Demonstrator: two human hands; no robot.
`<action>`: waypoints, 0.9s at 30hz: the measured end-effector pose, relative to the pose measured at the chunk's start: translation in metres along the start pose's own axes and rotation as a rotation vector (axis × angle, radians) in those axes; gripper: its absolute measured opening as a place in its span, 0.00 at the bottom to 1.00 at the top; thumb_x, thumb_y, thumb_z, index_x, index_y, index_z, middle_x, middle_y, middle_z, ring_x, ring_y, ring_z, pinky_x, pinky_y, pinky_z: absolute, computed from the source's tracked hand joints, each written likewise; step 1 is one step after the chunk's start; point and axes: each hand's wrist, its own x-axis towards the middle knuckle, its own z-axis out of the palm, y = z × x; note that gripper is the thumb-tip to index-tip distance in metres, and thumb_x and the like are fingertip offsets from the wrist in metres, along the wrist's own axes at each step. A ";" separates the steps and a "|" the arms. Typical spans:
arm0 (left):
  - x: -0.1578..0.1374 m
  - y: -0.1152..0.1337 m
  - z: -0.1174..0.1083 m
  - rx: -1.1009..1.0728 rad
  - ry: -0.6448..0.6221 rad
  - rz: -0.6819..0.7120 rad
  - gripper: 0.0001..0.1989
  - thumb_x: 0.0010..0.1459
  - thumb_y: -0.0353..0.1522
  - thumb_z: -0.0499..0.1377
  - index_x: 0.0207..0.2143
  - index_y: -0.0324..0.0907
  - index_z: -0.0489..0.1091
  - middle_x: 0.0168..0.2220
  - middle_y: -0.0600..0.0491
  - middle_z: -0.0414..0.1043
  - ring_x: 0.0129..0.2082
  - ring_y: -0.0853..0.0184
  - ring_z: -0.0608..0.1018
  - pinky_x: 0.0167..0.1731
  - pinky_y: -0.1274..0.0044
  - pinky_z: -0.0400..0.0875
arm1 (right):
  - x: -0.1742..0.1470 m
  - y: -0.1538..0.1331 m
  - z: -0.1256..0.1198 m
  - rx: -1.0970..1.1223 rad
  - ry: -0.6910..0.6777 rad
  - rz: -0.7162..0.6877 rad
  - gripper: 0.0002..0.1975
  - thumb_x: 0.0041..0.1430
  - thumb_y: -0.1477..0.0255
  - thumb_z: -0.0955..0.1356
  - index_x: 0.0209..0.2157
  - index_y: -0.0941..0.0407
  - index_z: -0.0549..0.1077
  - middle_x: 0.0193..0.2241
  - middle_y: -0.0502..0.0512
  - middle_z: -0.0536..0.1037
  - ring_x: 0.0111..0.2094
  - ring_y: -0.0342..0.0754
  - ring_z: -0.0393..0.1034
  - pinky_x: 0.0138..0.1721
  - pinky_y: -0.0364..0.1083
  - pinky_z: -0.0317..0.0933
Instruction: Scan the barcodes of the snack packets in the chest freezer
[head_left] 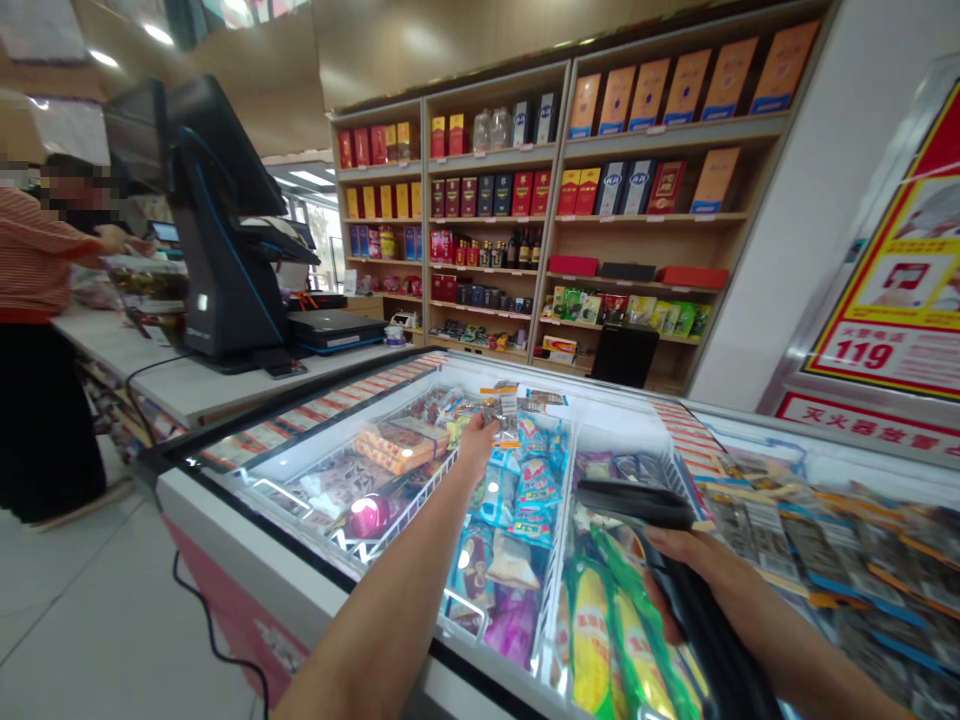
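Stretched out over the chest freezer [247,510], my left hand [478,437] is closed on a small snack packet [508,418] with an orange top edge and a pale label. My right hand [694,560] is wrapped round the handle of a black handheld barcode scanner [637,503], its head toward the left. Below my hands, wire baskets hold blue-wrapped ice treats [534,480] and yellow-and-green packs [592,625] printed like corn. Many similar snack packets [814,540] lie heaped to the right of the scanner.
At the left, a black checkout terminal [217,220] stands on a white counter [202,385]. A person in an orange top [30,250] is behind it. Shelves of boxed goods [491,195] line the back wall. A black cable [217,650] hangs down the freezer's side.
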 end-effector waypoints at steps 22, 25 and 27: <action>-0.006 0.008 0.003 0.020 0.006 -0.038 0.12 0.39 0.29 0.55 0.31 0.39 0.68 0.28 0.55 0.71 0.28 0.70 0.71 0.32 0.77 0.63 | 0.002 0.004 0.000 -0.024 0.041 0.034 0.16 0.49 0.59 0.62 0.24 0.58 0.64 0.13 0.48 0.68 0.13 0.40 0.62 0.15 0.39 0.54; -0.005 0.007 0.003 0.004 -0.007 -0.030 0.13 0.39 0.29 0.55 0.32 0.39 0.68 0.29 0.54 0.71 0.28 0.70 0.71 0.32 0.76 0.63 | 0.002 0.004 -0.001 0.002 0.033 0.032 0.16 0.49 0.59 0.62 0.25 0.58 0.64 0.13 0.48 0.68 0.13 0.40 0.62 0.15 0.39 0.55; -0.005 0.007 0.004 -0.010 -0.008 -0.026 0.13 0.38 0.29 0.55 0.32 0.39 0.68 0.29 0.54 0.71 0.28 0.70 0.71 0.32 0.76 0.63 | 0.001 0.003 -0.001 0.014 0.033 0.028 0.15 0.49 0.59 0.61 0.23 0.58 0.64 0.13 0.47 0.68 0.12 0.40 0.62 0.15 0.39 0.55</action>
